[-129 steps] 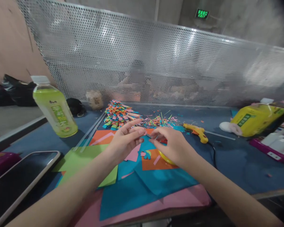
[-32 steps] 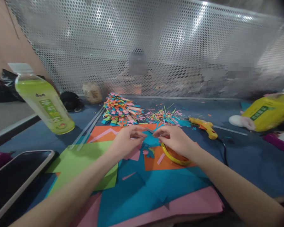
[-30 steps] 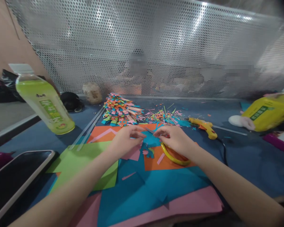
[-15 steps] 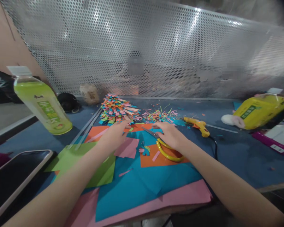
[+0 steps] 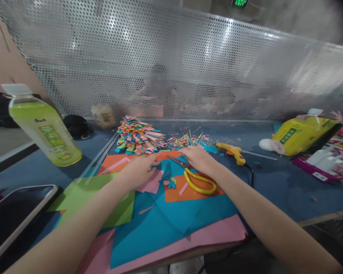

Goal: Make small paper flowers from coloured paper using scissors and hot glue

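My left hand (image 5: 140, 171) hovers over an orange sheet and a pink paper piece (image 5: 151, 182), its fingers apart and nothing in them. Just behind it stands a cone of layered coloured paper strips (image 5: 138, 135). My right hand (image 5: 197, 158) is beside the blades of the yellow-handled scissors (image 5: 200, 182), fingers spread, not gripping them. The scissors lie partly on an orange sheet (image 5: 174, 194). Small blue and pink cut pieces (image 5: 170, 182) lie between the hands, over a large blue sheet (image 5: 160, 220).
Paper scraps (image 5: 188, 140) are heaped behind my right hand, near a yellow glue gun (image 5: 233, 151). A green drink bottle (image 5: 47, 129) and a phone (image 5: 17, 217) are at left. A yellow bottle (image 5: 301, 135) and purple tray (image 5: 317, 169) are at right.
The whole view has shifted slightly. My left hand has come down and back a little from the paper cone, over the pink piece; my right hand stays near the scissors.
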Available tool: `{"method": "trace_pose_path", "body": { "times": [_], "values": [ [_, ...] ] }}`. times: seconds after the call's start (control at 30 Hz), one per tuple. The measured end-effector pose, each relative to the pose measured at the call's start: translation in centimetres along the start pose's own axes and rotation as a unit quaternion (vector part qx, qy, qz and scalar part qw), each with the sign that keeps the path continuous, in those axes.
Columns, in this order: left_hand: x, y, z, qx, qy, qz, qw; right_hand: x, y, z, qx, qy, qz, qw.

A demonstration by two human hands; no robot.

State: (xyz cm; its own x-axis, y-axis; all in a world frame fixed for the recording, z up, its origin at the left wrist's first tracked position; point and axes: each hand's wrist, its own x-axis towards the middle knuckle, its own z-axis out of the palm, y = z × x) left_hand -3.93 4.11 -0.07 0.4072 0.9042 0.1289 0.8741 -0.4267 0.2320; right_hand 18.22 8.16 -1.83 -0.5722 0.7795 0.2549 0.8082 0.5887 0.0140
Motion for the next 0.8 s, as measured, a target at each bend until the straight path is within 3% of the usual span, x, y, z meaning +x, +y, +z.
{"method": "trace_pose_path", "body": {
  "times": [0.37,0.6,0.8],
  "values": [
    [0.0,0.2,0.1,0.004,-0.001,-0.013,1.0,0.1,-0.7,-0.5,-0.042,-0.015,-0.011,0.999],
    [0.1,0.3,0.1,0.006,0.004,-0.008,1.0,0.3,0.1,-0.4,-0.062,0.001,0.062,0.996],
    [0.0,1.0,-0.2,0.024,0.038,0.093,0.995,0.0,-0.7,-1.1,-0.034,0.044,0.046,0.997]
  ]
}}
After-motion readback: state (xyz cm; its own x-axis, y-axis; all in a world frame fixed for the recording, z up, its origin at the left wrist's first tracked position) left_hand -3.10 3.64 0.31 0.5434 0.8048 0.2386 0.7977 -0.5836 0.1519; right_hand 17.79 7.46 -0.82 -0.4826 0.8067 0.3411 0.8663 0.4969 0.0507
